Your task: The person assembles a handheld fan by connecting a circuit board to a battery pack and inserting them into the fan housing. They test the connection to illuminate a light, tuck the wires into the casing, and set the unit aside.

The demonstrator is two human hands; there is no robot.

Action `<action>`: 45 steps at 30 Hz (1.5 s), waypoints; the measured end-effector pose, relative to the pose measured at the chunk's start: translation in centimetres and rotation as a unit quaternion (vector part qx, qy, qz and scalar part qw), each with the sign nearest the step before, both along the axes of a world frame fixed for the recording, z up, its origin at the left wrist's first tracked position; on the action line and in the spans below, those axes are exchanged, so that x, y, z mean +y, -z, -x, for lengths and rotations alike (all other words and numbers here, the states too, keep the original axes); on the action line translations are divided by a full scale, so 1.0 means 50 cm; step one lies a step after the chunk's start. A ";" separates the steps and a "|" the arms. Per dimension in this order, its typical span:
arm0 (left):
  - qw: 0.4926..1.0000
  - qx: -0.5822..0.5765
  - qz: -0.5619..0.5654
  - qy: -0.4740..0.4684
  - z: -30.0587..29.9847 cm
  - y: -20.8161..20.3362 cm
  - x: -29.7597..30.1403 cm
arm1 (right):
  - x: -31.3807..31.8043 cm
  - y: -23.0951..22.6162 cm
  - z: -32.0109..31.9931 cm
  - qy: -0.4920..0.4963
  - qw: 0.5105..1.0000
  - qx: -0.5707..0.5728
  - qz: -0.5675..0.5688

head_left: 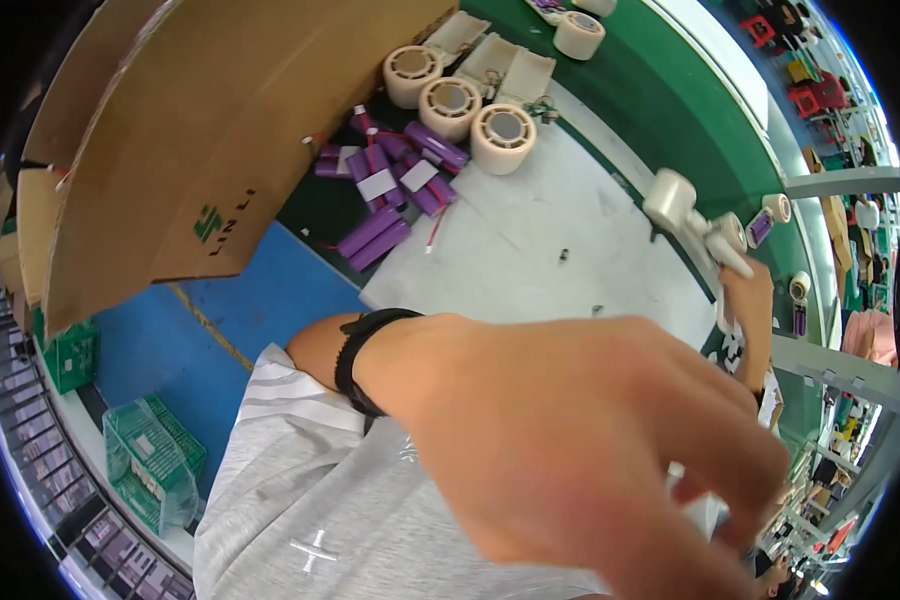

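My left hand (pixel 590 430), with a black band at its wrist, fills the near foreground close to the camera. It is blurred, its fingers curled down; what they hold, if anything, is hidden. Farther right, my right hand (pixel 748 290) is closed around a white handheld device with a round head (pixel 671 198); part of its handle is covered by the fingers. Beyond the left hand is a pale work board (pixel 530 240). Along the board's far left stand white round housings (pixel 503 138) with slotted ends, beside several purple wrapped battery packs (pixel 375 240) with wires and white labels.
A large cardboard box (pixel 200 140) rises at the left. Open white shell pieces (pixel 515 72) lie behind the housings. A green conveyor belt (pixel 660 90) curves along the far side, carrying more white units (pixel 578 36). Green plastic baskets (pixel 155 460) stand on the floor at lower left.
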State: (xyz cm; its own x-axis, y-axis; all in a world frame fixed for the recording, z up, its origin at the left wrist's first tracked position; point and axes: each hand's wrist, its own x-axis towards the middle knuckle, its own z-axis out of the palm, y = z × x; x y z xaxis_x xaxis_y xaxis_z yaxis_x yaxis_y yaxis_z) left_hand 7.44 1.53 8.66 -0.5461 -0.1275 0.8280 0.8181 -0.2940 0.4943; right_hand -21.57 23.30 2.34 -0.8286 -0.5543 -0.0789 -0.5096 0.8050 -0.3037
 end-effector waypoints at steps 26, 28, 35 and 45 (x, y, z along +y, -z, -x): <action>0.602 -0.471 0.315 -0.562 -0.214 0.233 -0.122 | 0.190 0.129 -0.215 -0.029 0.988 0.142 0.048; 0.607 -0.479 0.309 -0.553 -0.214 0.244 -0.119 | 0.158 0.090 -0.239 0.023 0.990 0.103 0.099; 0.658 -0.501 0.343 -0.445 -0.231 0.201 -0.159 | 0.120 0.092 -0.253 -0.058 0.985 0.098 0.133; 0.824 -0.534 -0.031 -0.188 -0.154 0.133 -0.152 | 0.046 0.020 -0.351 -0.185 0.966 0.149 0.102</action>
